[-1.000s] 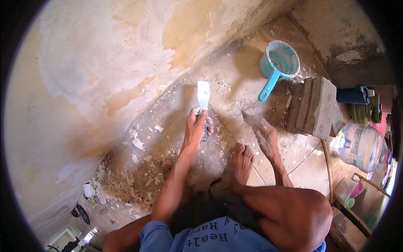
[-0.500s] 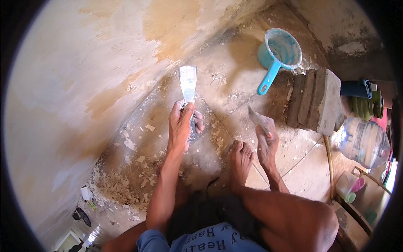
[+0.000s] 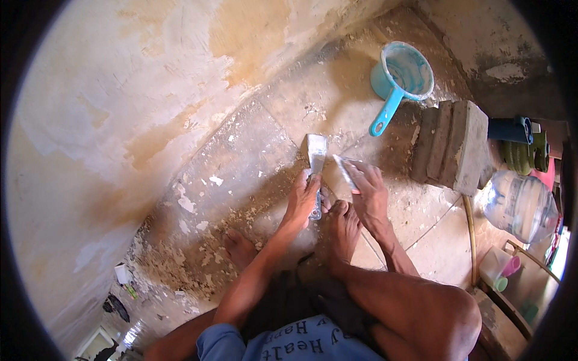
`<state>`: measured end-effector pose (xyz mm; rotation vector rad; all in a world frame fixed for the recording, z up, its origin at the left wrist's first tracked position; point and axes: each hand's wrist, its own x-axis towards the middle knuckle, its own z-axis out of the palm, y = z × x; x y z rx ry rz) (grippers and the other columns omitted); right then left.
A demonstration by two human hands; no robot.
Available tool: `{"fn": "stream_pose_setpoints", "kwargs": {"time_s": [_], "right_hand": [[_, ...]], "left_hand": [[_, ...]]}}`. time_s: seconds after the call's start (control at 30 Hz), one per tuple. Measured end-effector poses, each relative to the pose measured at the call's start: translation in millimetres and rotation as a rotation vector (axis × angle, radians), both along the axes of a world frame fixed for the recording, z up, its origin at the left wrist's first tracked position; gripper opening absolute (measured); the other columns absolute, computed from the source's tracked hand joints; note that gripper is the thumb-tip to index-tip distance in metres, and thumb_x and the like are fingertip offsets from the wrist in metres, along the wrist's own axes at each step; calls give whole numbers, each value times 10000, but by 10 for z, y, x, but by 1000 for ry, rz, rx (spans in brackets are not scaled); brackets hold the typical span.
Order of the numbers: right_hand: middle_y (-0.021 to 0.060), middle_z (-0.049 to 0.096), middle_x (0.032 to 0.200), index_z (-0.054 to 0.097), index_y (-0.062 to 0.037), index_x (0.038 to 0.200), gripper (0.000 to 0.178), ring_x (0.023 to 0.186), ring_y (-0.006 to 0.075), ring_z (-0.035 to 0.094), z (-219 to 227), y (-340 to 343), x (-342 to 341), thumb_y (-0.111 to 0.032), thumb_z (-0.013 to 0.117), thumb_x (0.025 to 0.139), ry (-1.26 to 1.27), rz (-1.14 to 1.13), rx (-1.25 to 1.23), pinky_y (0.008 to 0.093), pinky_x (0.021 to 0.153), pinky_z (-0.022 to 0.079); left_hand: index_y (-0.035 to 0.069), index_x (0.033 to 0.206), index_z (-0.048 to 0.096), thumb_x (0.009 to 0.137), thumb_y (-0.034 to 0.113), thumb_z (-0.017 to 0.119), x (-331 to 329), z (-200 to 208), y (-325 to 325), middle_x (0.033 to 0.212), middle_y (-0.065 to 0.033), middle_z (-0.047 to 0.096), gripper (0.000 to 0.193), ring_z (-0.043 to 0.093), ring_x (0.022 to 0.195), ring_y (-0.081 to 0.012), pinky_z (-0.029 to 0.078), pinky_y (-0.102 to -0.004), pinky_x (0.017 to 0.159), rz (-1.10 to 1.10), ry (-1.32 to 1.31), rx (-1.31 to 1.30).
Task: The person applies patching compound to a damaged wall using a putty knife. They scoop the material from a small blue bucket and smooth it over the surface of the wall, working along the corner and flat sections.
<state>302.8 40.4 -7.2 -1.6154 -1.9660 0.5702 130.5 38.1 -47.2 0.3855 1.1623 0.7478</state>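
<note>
My left hand [image 3: 301,201] is closed round the handle of a putty knife [image 3: 316,147], its whitish-smeared blade pointing away from me. In my right hand [image 3: 371,200] is a second scraper [image 3: 345,172], seen nearly edge-on, with a pale blade. That blade tilts toward the putty knife, and a small gap shows between the two. Both hands are low over the floor, near my bare feet [image 3: 345,231]. Beyond them stands a turquoise dipper [image 3: 378,83] with a long handle, its inside coated with white paste.
A patchy plastered wall [image 3: 138,114] rises on the left. Peeled flakes and crumbs litter the tiled floor [image 3: 226,174]. To the right are stacked grey blocks [image 3: 469,144], a large clear bottle [image 3: 521,204], a bent hose-like strip [image 3: 471,234] and a whitish jug [image 3: 497,265].
My left hand has moved right and nearer to me with the putty knife. My right hand has turned and shifted slightly left, bringing its scraper close to the putty knife's blade.
</note>
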Motion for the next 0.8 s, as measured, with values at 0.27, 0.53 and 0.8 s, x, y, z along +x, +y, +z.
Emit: {"fn": "stream_pose_setpoints", "kwargs": {"time_s": [0.27,0.53,0.8], "right_hand": [[81,582,1136,617,-66,1188,420,1003,270,552,-329,171,-234,-181,630,785,-289,276,42,395,779,480],[81,568,1048,614,-71,1169,432,955,268,535,-493,509,-278,-341,613,831,-404,322,9,392,769,460],[60,583,1148,609,-61,1217,465,1008,274,539,-351,457,-289,-275,626,804,-537,426,-132,410,888,448]], "left_hand": [[56,972,480,1038,216,398,145,-192,-71,597,-49,504,192,494,433,-133,390,-286,377,-74,147,-68],[75,973,498,1021,204,388,161,-190,-50,606,-64,485,176,503,419,-166,362,-309,348,13,147,-65],[70,1082,442,985,64,334,68,-295,27,624,-59,503,146,486,415,-142,373,-296,344,-65,137,-145]]}}
